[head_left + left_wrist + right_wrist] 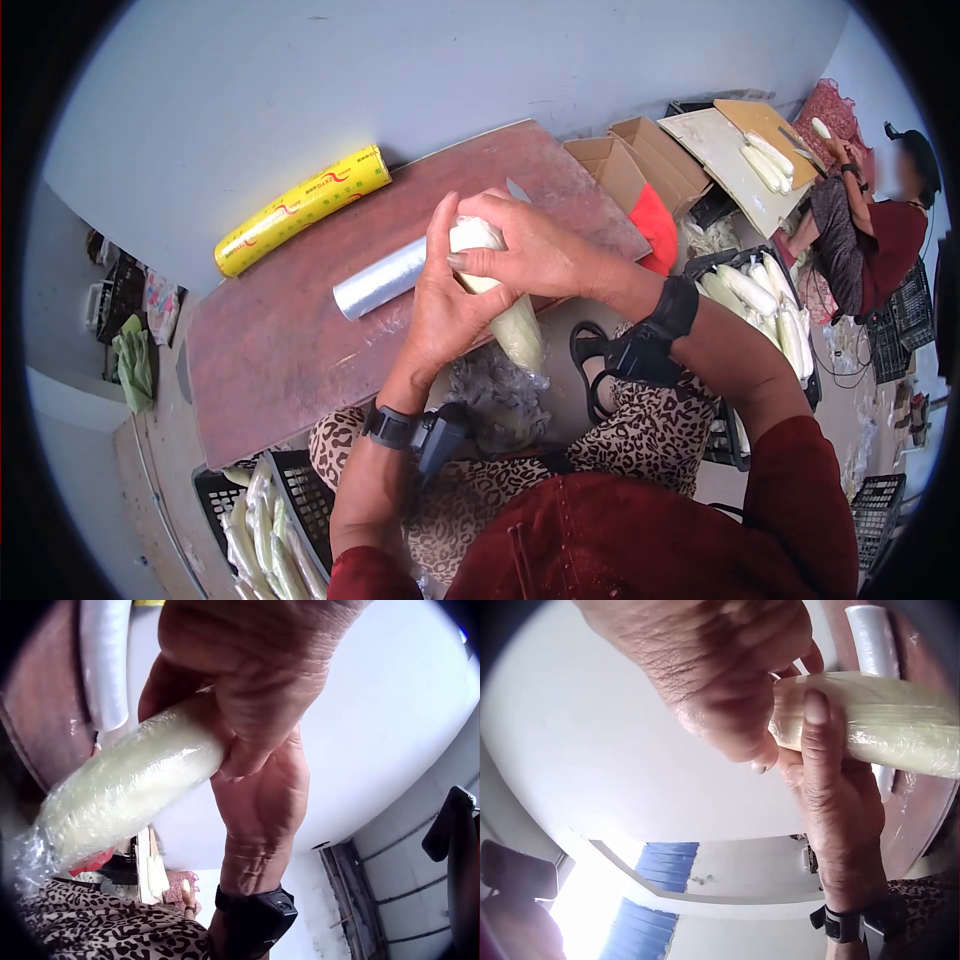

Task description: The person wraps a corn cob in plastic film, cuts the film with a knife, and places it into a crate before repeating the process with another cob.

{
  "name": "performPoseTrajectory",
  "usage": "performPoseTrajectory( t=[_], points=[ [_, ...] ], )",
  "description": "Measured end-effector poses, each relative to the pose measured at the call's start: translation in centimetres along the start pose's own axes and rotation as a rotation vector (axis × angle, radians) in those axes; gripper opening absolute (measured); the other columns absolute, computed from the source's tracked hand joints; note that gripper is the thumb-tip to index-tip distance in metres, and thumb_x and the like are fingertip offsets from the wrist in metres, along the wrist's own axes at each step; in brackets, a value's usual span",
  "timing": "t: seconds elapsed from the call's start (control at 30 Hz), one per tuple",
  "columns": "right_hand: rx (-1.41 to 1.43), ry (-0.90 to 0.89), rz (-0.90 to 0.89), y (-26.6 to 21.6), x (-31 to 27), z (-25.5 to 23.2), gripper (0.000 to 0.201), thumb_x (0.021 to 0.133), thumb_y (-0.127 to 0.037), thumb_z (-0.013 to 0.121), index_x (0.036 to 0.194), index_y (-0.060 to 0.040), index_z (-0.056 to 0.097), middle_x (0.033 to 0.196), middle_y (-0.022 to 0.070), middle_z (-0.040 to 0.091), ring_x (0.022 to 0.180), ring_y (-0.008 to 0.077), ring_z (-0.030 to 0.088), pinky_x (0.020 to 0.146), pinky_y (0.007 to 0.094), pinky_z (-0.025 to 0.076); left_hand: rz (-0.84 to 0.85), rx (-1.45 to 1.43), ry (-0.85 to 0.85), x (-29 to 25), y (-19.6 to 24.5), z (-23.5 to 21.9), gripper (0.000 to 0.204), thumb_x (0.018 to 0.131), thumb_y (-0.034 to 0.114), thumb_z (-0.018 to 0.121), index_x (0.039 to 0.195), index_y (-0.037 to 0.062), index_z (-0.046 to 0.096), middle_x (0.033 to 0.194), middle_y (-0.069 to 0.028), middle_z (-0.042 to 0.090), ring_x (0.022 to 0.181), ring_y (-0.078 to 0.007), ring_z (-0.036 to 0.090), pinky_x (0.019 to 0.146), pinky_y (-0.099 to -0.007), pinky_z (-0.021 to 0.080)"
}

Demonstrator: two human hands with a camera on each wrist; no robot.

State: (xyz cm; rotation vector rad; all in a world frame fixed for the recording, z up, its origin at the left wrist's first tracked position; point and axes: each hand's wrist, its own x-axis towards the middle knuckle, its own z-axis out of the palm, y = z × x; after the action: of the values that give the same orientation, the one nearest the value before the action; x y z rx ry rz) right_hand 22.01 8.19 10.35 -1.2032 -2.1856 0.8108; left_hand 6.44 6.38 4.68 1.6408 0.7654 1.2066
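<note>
A long pale green vegetable [517, 333], wrapped in clear film, is held over the near edge of the reddish table [260, 350]. My left hand [435, 305] grips it near its upper end; in the right wrist view its thumb [819, 742] lies along the side. My right hand [545, 245] closes round that same upper end, its fingers partly hidden behind the vegetable. Gathered, crinkled film [34, 859] shows at the far end in the left wrist view. Behind the hands, a roll of clear film [380, 280] lies on the table.
A yellow printed roll [300, 210] lies along the wall side. Black crates [300, 490] hold wrapped vegetables at lower left, with another crate [770, 310] at right. Cardboard boxes [620, 165] adjoin the table. Another person [890, 240] sits by a board at right.
</note>
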Motion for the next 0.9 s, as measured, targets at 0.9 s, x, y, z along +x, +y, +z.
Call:
performPoseTrajectory(
  t=[0.9],
  points=[
    [0.326,-0.162,0.177,0.3,-1.5,0.4,0.005,0.089,-0.005,0.063,0.089,-0.0023,0.059,0.076,-0.0012,0.059,0.066,0.0053,0.054,0.057,0.0226,0.043,-0.162,-0.367,0.821,0.0,0.9,-8.2,0.079,0.082,0.017,0.076,0.141,0.0123,0.024,0.114,-0.0103,0.052,0.09,-0.0188,0.061,0.06,-0.0301,0.054]
  ],
)
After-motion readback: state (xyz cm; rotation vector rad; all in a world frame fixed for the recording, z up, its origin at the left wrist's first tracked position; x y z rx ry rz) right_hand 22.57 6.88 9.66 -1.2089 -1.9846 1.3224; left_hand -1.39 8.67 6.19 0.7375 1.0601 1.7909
